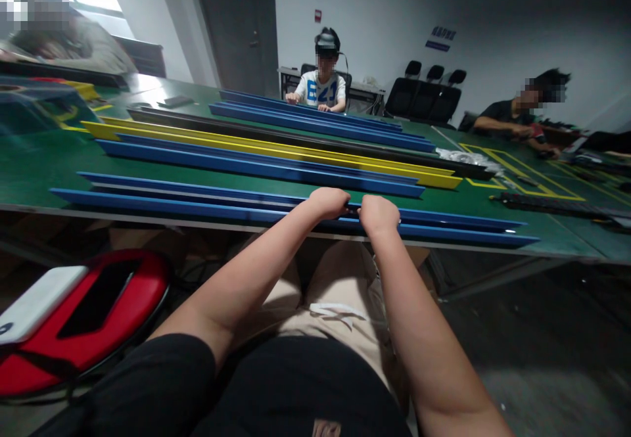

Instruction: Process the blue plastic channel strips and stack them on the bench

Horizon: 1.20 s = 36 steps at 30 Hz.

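Hands: left hand [329, 202] and right hand [378, 214] lie side by side, fingers curled down over the nearest blue rail [197, 208].
Rail: long, lying along the near edge of the green table [39, 174], both hands closed on its middle.
Behind it: more blue rails, a yellow rail [276, 151] and a black one.
Left of the knees: red stool [83, 322].
Across the table: a seated person in a white shirt [323, 89].

A long green worktop [39, 167] with yellow floor-tape markings [522, 171] is seen stretching across the room. Directly on it, long narrow rails are laid side by side: blue ones [197, 202] nearest its front edge, then a yellow one [246, 144], a black one [236, 125] and further blue ones [305, 118]. Crumpled clear plastic bags [468, 159] and a flat dark slab [176, 101] are also laid on it.
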### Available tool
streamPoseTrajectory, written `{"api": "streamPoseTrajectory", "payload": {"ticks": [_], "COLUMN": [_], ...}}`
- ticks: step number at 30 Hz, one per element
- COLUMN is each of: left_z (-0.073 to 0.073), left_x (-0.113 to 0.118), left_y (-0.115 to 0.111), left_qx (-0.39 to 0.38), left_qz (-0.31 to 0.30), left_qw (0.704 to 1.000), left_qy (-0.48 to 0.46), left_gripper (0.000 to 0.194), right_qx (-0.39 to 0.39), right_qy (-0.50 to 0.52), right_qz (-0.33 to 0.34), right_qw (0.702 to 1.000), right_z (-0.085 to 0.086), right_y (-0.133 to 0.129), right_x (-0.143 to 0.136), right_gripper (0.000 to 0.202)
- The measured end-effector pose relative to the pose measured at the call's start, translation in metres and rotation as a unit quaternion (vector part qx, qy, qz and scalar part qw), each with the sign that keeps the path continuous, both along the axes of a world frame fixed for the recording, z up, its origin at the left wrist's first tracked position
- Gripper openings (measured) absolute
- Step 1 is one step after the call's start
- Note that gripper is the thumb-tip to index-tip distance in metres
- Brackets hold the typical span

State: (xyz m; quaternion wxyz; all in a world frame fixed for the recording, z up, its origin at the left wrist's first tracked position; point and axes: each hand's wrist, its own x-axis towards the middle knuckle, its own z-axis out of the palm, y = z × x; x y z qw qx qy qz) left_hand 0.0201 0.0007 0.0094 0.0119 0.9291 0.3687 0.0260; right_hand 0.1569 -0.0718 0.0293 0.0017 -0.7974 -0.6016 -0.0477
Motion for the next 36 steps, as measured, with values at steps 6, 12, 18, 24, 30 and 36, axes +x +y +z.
{"api": "streamPoseTrajectory", "payload": {"ticks": [6, 12, 18, 24, 30, 36], "left_z": [0.000, -0.002, 0.002, 0.005, 0.003, 0.000], "left_x": [-0.053, -0.093, -0.094, -0.092, -0.093, -0.094], "left_y": [0.010, 0.020, 0.022, 0.021, 0.022, 0.026], "left_qx": [0.034, 0.011, -0.038, -0.061, -0.070, -0.064], "left_qz": [0.008, 0.023, 0.039, 0.062, 0.074, 0.070], "left_qw": [0.999, 0.999, 0.998, 0.996, 0.994, 0.994], "left_qy": [0.018, 0.034, 0.042, 0.037, 0.037, 0.044], "left_gripper": [0.028, 0.028, 0.029, 0.035, 0.039, 0.041], "right_qx": [-0.002, -0.014, -0.038, -0.091, -0.121, -0.192], "right_qy": [0.045, 0.073, 0.052, 0.029, 0.081, 0.146], "right_qz": [0.004, 0.036, 0.071, 0.147, 0.203, 0.165], "right_qw": [0.999, 0.997, 0.995, 0.985, 0.968, 0.956], "right_z": [-0.003, -0.003, 0.003, 0.014, 0.029, 0.044], "right_y": [0.015, 0.029, 0.030, 0.034, 0.037, 0.028], "right_x": [-0.050, -0.088, -0.088, -0.062, -0.011, 0.047], "right_gripper": [0.024, 0.027, 0.026, 0.040, 0.032, 0.046]}}
